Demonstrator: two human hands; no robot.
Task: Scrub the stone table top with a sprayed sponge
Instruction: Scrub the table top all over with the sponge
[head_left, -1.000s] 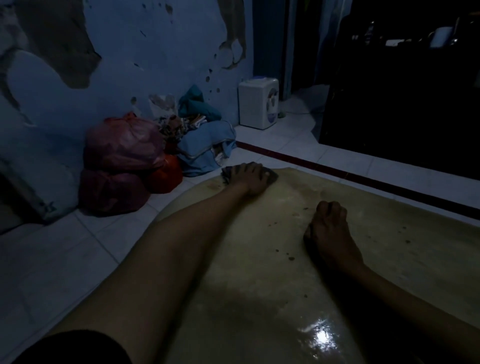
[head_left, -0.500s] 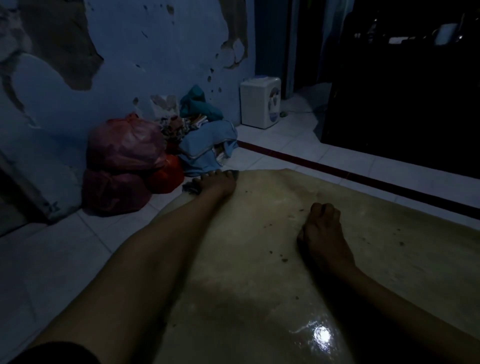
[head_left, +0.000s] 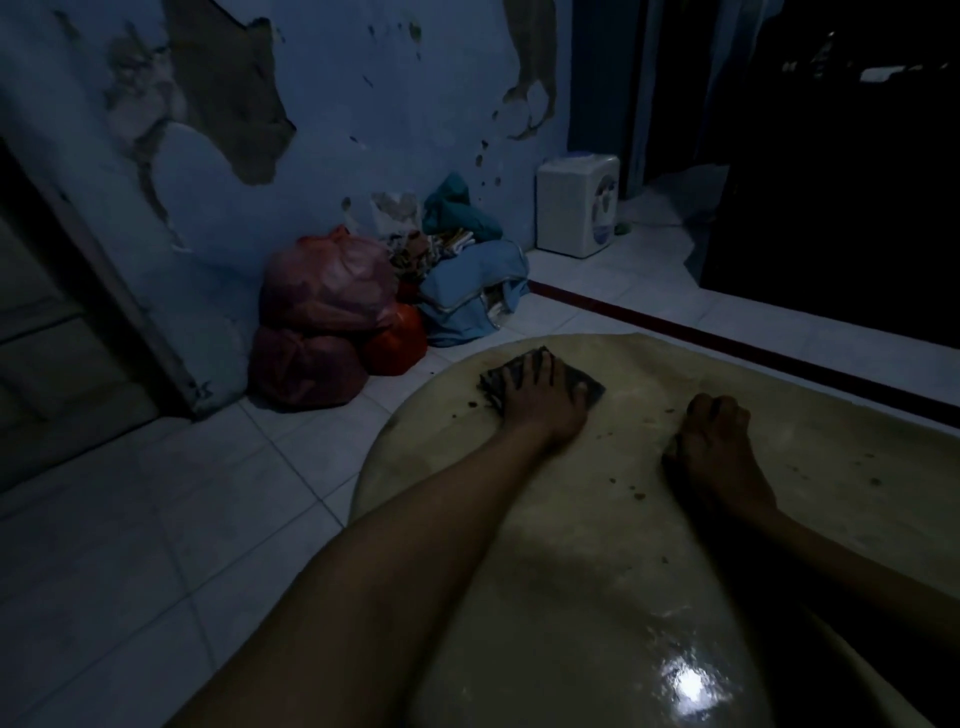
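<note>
Dim light shows the stone surface (head_left: 597, 545) wet and shiny near the body, yet dark crumbs remain around the sponge (head_left: 587, 387) pressed under the left hand's (head_left: 540, 400) spread fingers (head_left: 530, 366), while the right hand (head_left: 719, 447) rests curled, seemingly holding nothing, so scrubbing looks partway done.

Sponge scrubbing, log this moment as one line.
left hand presses sponge flat | far edge of table top | right hand fisted on stone | dark specks remain

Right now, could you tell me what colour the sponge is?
Dark grey, nearly black in this dim light; the sponge shows best in the head view.
</note>
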